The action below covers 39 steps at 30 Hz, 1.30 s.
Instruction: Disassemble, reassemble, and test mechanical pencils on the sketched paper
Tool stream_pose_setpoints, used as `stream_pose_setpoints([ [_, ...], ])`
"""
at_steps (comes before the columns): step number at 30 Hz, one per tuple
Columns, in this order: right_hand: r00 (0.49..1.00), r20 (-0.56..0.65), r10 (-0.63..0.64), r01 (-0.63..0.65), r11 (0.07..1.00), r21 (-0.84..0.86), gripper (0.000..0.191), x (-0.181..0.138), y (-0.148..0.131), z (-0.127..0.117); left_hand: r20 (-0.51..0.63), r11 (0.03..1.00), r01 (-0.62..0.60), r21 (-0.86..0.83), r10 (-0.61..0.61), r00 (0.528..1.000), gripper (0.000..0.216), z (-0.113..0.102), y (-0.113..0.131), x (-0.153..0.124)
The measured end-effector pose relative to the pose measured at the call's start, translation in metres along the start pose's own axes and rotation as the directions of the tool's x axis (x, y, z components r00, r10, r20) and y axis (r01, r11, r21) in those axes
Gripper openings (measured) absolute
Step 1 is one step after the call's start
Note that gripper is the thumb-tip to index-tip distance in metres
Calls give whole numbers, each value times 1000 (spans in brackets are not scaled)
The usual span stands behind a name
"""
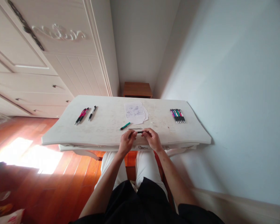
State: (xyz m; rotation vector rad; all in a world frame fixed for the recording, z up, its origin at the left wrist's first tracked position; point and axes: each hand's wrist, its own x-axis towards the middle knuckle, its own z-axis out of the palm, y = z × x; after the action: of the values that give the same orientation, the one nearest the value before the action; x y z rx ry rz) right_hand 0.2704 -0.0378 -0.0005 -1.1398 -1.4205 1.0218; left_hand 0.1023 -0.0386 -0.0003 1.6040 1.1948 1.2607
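Above the table's front edge, my left hand [127,141] and my right hand [152,139] pinch the two ends of a short black pen part [140,132]. Its tips are hidden by my fingers. Just beyond them a thin dark pen refill [134,128] lies on the white table [107,130]. A green pen barrel [125,126] with a dark end rests slantwise to the left of the refill. Farther back are scribbled sheets of paper [134,112], loosely stacked with torn-looking edges.
Several pens [177,116] of mixed colours lie in a row on the table's right side. Pink-and-black pens [81,116] and a white-and-black pen [92,113] are on the left. A cabinet [84,62] stands at left, a wall [235,109] at right.
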Motion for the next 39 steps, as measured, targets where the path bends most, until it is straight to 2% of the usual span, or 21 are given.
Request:
stream_pose_setpoints([
  [6,998,-21,64,-62,994,85,26,1,1,1,-32,1000,9,14,-8,999,32,1,2,0],
  [14,996,-71,61,-54,994,96,27,0,-2,-1,-34,1000,-3,15,4,999,30,1,1,0],
  [18,991,-133,25,-25,1000,1,30,6,4,-21,-38,1000,-15,22,16,999,28,1,0,0],
  [23,967,-215,-138,83,966,-246,27,30,13,-66,-48,996,-39,76,43,998,24,3,-2,-1],
  [26,962,-164,-220,124,881,-457,24,49,17,-87,-60,986,-73,150,83,995,22,5,-3,-1],
  [30,970,-12,-242,182,759,-625,28,69,26,-96,-69,971,-131,199,147,987,18,7,-6,0],
  [35,968,108,-226,240,710,-662,26,77,40,-94,-56,958,-166,235,184,981,17,8,-9,1],
  [39,956,106,-274,281,748,-602,24,76,46,-95,-33,939,-187,290,205,978,18,11,-13,1],
])
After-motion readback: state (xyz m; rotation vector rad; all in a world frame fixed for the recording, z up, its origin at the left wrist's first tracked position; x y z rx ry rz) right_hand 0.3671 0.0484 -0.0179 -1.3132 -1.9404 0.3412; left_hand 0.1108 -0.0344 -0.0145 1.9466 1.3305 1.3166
